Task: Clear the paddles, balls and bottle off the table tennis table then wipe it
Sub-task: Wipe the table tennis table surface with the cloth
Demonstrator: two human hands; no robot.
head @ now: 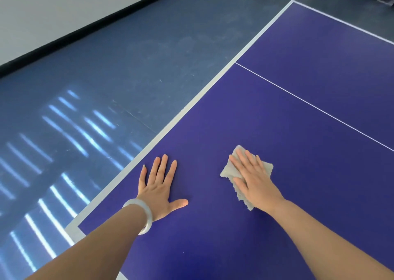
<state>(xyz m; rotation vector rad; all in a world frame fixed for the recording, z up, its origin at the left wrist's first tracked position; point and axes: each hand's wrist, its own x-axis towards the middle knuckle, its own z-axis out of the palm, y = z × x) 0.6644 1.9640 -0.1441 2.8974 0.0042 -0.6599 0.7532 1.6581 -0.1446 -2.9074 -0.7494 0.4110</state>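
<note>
The purple table tennis table [287,113] fills the right side of the head view, edged in white with a thin white centre line. My right hand [253,179] lies flat with straight fingers on a beige cloth [229,170], pressing it onto the table top. My left hand [158,186] rests flat on the table near its left edge, fingers spread, holding nothing; a pale bangle sits on that wrist. No paddles, balls or bottle appear in view.
The table's white left edge [187,111] runs diagonally from the near corner to the far corner. Beyond it is grey-blue floor [106,87] with streaks of reflected light, then a black skirting and a white wall [53,6].
</note>
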